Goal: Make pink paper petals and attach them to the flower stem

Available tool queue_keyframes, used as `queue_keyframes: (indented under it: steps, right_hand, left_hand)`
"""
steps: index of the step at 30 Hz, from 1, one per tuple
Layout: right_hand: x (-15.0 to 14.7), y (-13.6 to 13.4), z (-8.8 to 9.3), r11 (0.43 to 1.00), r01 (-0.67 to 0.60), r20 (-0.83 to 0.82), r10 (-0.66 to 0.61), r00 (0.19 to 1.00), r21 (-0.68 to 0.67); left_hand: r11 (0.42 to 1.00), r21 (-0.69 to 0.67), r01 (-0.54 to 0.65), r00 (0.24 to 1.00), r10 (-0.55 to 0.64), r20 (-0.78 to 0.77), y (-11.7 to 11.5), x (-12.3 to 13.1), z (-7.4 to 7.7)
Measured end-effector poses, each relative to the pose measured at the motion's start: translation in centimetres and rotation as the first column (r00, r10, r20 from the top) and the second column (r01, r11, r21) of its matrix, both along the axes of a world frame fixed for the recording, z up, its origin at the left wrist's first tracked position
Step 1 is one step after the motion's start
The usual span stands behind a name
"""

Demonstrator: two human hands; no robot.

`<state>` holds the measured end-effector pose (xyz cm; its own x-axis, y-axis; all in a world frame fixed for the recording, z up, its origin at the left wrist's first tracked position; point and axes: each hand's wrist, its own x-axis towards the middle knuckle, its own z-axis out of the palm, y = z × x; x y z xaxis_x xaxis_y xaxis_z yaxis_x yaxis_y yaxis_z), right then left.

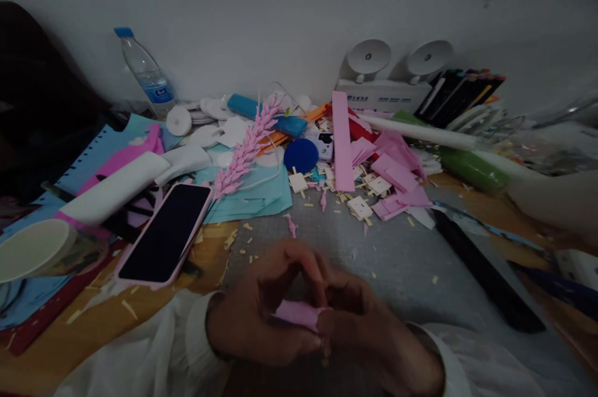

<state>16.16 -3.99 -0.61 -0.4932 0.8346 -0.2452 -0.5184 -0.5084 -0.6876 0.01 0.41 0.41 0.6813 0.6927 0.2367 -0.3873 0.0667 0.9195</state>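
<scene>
Both hands meet above the near edge of a grey mat [397, 253]. Between their fingers is a small piece of pink paper [299, 314]. My left hand [261, 316] curls round its left end, while my right hand [359, 322] pinches its right end. The fingertips are close together and partly hide the paper. Just beyond the hands lie two small twisted pink paper pieces [292, 226]. Farther back, a pink paper flower spike [250, 148] leans across light blue paper sheets [266, 194].
A phone [166, 235] and a plastic cup [42, 253] are at the left. Behind stand a water bottle [147, 73] and a white twin-lamp box [383, 91]. Folded pink strips [397, 176] are piled at centre right, near a long black object [486, 272].
</scene>
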Motion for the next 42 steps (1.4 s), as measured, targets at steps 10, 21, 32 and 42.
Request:
queue_keyframes:
  steps: [10, 21, 32, 42]
  right_hand:
    - [1.8, 0.3, 0.7, 0.536, 0.013, 0.378, -0.612, 0.695, 0.844]
    - [2.0, 0.8, 0.4, 0.397, -0.13, 0.39, -0.695, 0.604, 0.909]
    - [2.3, 1.5, -0.1, 0.32, -0.325, 0.448, -0.742, 0.498, 0.89]
    - [2.0, 1.0, 0.3, 0.484, -0.298, 0.556, -0.578, 0.597, 0.823]
  left_hand:
    - [0.966, 0.178, -0.187, 0.914, 0.238, -0.329, 1.2, -0.4, 0.3]
    - [0.916, 0.328, -0.232, 0.883, 0.339, -0.324, 1.0, 0.1, 0.5]
    - [0.921, 0.296, -0.252, 0.844, 0.359, -0.399, 1.2, 0.1, 0.3]
    - [0.89, 0.424, -0.164, 0.876, 0.329, -0.352, 0.9, -0.1, 0.3]
